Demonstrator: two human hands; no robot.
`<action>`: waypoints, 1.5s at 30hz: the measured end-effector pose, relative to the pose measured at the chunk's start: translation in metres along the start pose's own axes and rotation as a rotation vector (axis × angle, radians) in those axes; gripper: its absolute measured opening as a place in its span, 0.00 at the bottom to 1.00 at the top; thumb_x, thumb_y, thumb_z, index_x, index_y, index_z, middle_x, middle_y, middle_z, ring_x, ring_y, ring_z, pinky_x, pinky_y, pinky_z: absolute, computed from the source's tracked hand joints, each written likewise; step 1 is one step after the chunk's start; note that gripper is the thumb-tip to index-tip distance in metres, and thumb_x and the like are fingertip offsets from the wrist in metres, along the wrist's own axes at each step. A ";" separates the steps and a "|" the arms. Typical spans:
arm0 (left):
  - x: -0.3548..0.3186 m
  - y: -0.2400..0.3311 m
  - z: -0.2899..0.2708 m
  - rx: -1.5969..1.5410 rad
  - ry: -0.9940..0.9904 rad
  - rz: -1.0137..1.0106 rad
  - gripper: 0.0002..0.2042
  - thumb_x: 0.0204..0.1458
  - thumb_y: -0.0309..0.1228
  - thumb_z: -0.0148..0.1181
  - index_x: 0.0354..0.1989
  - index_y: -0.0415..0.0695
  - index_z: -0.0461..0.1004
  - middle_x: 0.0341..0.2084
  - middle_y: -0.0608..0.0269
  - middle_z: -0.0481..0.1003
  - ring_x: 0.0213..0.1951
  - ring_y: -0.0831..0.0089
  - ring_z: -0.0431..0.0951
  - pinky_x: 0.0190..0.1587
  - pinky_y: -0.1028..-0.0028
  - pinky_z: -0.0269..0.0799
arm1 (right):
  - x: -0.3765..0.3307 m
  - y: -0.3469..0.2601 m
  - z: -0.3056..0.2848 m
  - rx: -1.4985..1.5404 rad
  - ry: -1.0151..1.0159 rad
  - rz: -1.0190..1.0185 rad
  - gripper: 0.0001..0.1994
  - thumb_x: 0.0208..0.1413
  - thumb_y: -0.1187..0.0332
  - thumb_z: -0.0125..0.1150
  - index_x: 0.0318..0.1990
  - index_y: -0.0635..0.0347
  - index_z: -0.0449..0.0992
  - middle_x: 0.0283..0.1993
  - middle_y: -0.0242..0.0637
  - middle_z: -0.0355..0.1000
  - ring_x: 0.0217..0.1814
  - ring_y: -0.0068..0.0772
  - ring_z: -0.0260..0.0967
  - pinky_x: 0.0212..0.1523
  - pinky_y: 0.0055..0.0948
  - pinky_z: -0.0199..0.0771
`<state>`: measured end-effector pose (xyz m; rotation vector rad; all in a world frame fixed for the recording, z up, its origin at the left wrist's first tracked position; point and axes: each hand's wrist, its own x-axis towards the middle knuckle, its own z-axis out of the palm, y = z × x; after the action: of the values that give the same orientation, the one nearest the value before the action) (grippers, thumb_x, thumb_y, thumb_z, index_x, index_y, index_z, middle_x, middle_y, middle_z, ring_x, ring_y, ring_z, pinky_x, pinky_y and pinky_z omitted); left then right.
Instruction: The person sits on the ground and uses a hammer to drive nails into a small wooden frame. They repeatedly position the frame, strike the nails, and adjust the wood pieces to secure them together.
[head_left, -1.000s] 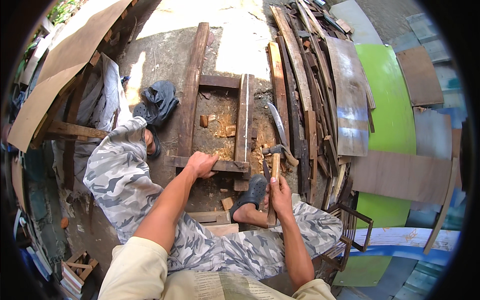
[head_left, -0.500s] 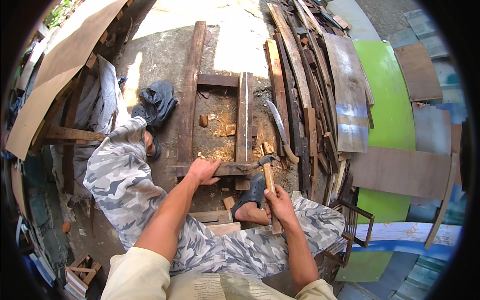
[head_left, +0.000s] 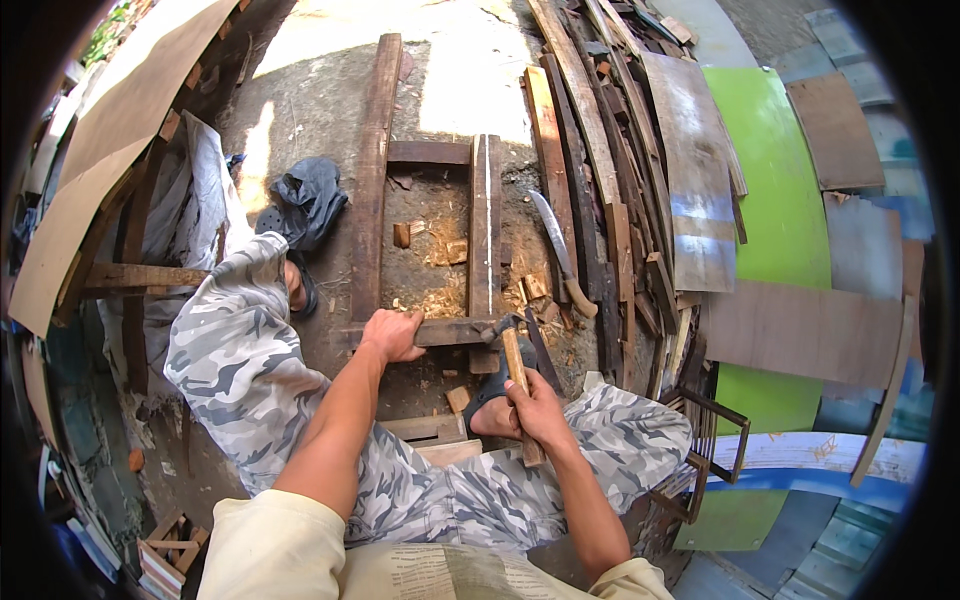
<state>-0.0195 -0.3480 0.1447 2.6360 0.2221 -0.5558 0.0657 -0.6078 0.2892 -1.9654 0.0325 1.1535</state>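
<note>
Right hand (head_left: 535,400) is closed around the wooden handle of a hammer (head_left: 510,345), gripping it near the lower end, with the metal head resting on or just above the near crosspiece (head_left: 450,332) of a rough wooden frame (head_left: 375,180) that lies on the ground. Left hand (head_left: 392,333) is clamped over the same crosspiece, fingers curled round its far edge, just to the left of the hammer head. The frame is made of two long rails and a far cross member, with wood chips (head_left: 440,250) and sawdust scattered on the dirt inside it. A long knife with a pale handle (head_left: 560,255) lies on the ground to the right of the right-hand rail, blade pointing away. The person sits with knees apart in camouflage trousers (head_left: 235,350), one sandalled foot (head_left: 495,400) tucked under the near end of the frame.

The main risk, as I judge it, is the short gap between hammer head and holding hand: a glancing or off-line blow could land on the left fingers. The low grip on the handle gives force but less control, which would make a miss likelier. The crosspiece looks only hand-held, so a strike could shift it or kick the frame sideways toward the foot. The bare blade close by could be caught by a sliding rail or a reaching hand.
</note>
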 end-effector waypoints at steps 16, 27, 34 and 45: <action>-0.005 -0.002 0.007 -0.042 0.025 0.077 0.25 0.45 0.47 0.68 0.44 0.44 0.68 0.41 0.56 0.78 0.39 0.57 0.82 0.38 0.61 0.78 | 0.025 -0.049 -0.020 -0.241 -0.041 -0.010 0.23 0.68 0.61 0.49 0.68 0.58 0.60 0.19 0.29 0.64 0.12 0.21 0.61 0.12 0.26 0.61; -0.004 -0.005 0.004 -0.067 -0.023 0.059 0.24 0.44 0.46 0.69 0.43 0.44 0.68 0.41 0.58 0.77 0.43 0.60 0.81 0.42 0.62 0.77 | 0.030 -0.050 -0.028 -0.246 -0.128 0.134 0.21 0.68 0.61 0.50 0.65 0.58 0.64 0.19 0.30 0.65 0.11 0.22 0.61 0.11 0.26 0.59; -0.004 -0.006 0.007 -0.066 -0.028 0.055 0.25 0.44 0.46 0.69 0.43 0.43 0.68 0.40 0.59 0.77 0.43 0.61 0.81 0.42 0.62 0.77 | 0.041 -0.019 -0.018 -0.372 -0.117 -0.084 0.20 0.68 0.59 0.50 0.64 0.56 0.66 0.19 0.31 0.64 0.10 0.22 0.60 0.12 0.27 0.60; -0.007 -0.010 0.005 -0.028 -0.011 0.069 0.25 0.44 0.48 0.69 0.42 0.43 0.68 0.39 0.58 0.78 0.43 0.61 0.81 0.42 0.62 0.77 | 0.037 -0.032 -0.024 -0.254 -0.117 0.066 0.20 0.69 0.59 0.49 0.63 0.58 0.64 0.19 0.30 0.62 0.11 0.21 0.60 0.09 0.24 0.60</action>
<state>-0.0299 -0.3420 0.1399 2.6022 0.1334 -0.5400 0.1168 -0.5893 0.2880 -2.1264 -0.1168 1.3693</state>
